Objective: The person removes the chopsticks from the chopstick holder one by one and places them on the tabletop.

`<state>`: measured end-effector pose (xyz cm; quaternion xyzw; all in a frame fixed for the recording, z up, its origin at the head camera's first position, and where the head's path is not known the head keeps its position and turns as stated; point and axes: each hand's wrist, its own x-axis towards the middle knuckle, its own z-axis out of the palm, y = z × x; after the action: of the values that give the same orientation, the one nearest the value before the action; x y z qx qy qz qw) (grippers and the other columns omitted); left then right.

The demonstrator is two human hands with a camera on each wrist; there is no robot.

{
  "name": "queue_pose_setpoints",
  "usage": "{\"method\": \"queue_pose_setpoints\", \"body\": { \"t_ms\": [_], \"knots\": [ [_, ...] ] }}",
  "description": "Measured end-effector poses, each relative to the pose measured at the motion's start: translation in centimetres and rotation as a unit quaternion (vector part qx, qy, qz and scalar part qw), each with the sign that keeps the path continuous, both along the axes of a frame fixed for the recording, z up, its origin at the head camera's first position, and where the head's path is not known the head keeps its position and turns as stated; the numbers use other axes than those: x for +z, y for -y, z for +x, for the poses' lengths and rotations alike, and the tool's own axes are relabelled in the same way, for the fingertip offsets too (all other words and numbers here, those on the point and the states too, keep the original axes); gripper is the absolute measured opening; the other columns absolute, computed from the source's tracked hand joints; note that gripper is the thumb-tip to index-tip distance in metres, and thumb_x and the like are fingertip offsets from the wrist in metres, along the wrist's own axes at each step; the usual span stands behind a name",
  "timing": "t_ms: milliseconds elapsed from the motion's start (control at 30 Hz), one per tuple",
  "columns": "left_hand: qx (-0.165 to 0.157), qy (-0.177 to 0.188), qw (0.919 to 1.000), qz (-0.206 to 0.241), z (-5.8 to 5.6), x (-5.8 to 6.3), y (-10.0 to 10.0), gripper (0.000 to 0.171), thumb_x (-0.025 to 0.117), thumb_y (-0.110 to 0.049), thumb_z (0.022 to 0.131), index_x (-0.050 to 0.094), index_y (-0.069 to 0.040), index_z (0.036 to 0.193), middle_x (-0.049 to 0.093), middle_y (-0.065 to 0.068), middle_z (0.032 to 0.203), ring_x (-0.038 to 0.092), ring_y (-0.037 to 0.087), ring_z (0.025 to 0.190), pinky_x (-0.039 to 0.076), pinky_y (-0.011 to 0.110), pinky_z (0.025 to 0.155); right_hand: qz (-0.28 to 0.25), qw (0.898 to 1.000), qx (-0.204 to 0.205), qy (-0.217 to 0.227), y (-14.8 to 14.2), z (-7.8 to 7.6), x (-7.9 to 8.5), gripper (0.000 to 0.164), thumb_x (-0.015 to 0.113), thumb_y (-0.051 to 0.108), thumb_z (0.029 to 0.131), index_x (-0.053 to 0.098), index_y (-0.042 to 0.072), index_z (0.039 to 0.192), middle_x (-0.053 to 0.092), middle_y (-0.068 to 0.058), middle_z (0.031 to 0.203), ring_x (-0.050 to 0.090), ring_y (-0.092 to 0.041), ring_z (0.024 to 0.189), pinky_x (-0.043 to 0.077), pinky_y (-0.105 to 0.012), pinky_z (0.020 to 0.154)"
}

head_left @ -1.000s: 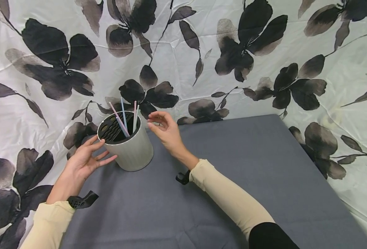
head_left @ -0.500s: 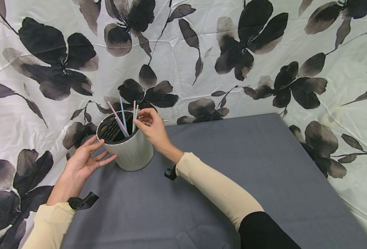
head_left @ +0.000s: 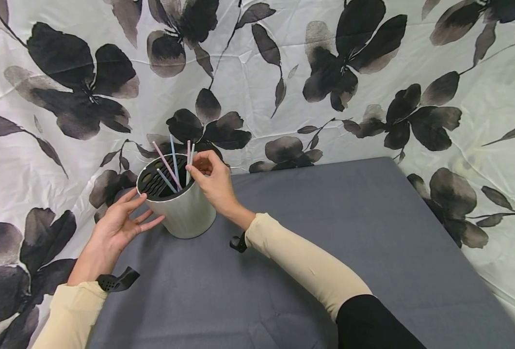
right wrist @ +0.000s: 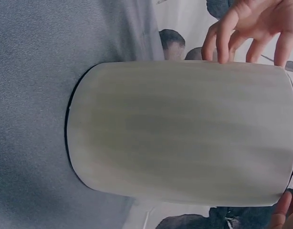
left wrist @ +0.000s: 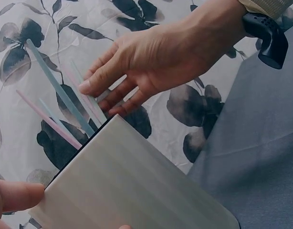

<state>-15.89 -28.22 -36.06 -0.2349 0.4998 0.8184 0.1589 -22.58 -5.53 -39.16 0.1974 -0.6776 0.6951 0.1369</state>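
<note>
Okay, we have the right hand [head_left: 214, 182] pinching a pale straw [head_left: 187, 177] between thumb and fingers, just above the rim of the grey holder [head_left: 189, 215], lower end inside. A pink straw [head_left: 189, 145] stands right beside it; three others lean left of the grip. We see the left hand [head_left: 119, 225] spread, fingertips touching the holder's left side.

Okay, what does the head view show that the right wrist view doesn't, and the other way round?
Only the head view: the upper ends of the sticks, the slots and the sleeves. Only the right wrist view: a dark line edging the base of the holder. Both: the holder, left hand, right hand, grey cloth and floral backdrop.
</note>
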Motion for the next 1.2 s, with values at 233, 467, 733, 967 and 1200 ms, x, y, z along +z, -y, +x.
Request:
{"method": "queue_pose_setpoints", "body": {
  "t_ms": [233, 467, 733, 967, 1200],
  "knots": [
    [0.005, -0.002, 1.0000, -0.002, 0.0, 0.0, -0.1, 0.085, 0.066, -0.021, 0.104, 0.012, -0.044, 0.166, 0.041, -0.018, 0.133, -0.004, 0.027, 0.164, 0.063, 0.049, 0.100, -0.023, 1.000, -0.014, -0.006, 0.0, 0.3, 0.9, 0.022, 0.071, 0.009, 0.100, 0.061, 0.002, 0.118, 0.067, -0.015, 0.111, 0.072, -0.028, 0.098, 0.062, -0.020, 0.081],
    [0.007, -0.001, 1.0000, -0.004, 0.2, 0.1, -0.1, 0.087, 0.067, -0.021, 0.103, 0.012, -0.044, 0.166, 0.043, -0.018, 0.132, -0.003, 0.028, 0.164, 0.064, 0.050, 0.097, -0.058, 0.998, -0.011, -0.028, 0.2, 0.8, 2.5, 0.023, 0.066, 0.008, 0.103, 0.058, 0.002, 0.123, 0.062, -0.015, 0.112, 0.072, -0.032, 0.095, 0.066, -0.027, 0.074],
    [0.001, -0.002, 1.0000, 0.009, 0.3, 0.1, 0.0, 0.086, 0.065, -0.020, 0.104, 0.010, -0.044, 0.166, 0.043, -0.019, 0.133, -0.005, 0.026, 0.164, 0.064, 0.048, 0.096, -0.079, 0.995, -0.021, -0.053, -0.1, 0.8, 4.2, 0.023, 0.064, 0.008, 0.104, 0.059, 0.002, 0.126, 0.062, -0.015, 0.113, 0.070, -0.033, 0.091, 0.061, -0.023, 0.070],
    [0.003, -0.003, 0.9998, 0.017, 0.4, 0.2, 0.1, 0.087, 0.065, -0.018, 0.104, 0.010, -0.044, 0.166, 0.043, -0.019, 0.133, -0.006, 0.026, 0.164, 0.065, 0.048, 0.094, -0.106, 0.991, -0.032, -0.078, -1.1, 0.5, 7.2, 0.025, 0.065, 0.008, 0.104, 0.062, 0.000, 0.127, 0.062, -0.017, 0.110, 0.071, -0.039, 0.089, 0.066, -0.044, 0.073],
    [0.004, 0.002, 0.9998, 0.017, 0.4, 0.4, -0.1, 0.086, 0.065, -0.018, 0.104, 0.011, -0.044, 0.166, 0.044, -0.019, 0.133, -0.004, 0.025, 0.164, 0.065, 0.049, 0.096, -0.123, 0.988, -0.041, -0.079, -2.3, 0.7, 10.5, 0.025, 0.066, 0.007, 0.103, 0.063, -0.001, 0.127, 0.063, -0.017, 0.108, 0.071, -0.036, 0.087, 0.067, -0.045, 0.075]
  ]
}}
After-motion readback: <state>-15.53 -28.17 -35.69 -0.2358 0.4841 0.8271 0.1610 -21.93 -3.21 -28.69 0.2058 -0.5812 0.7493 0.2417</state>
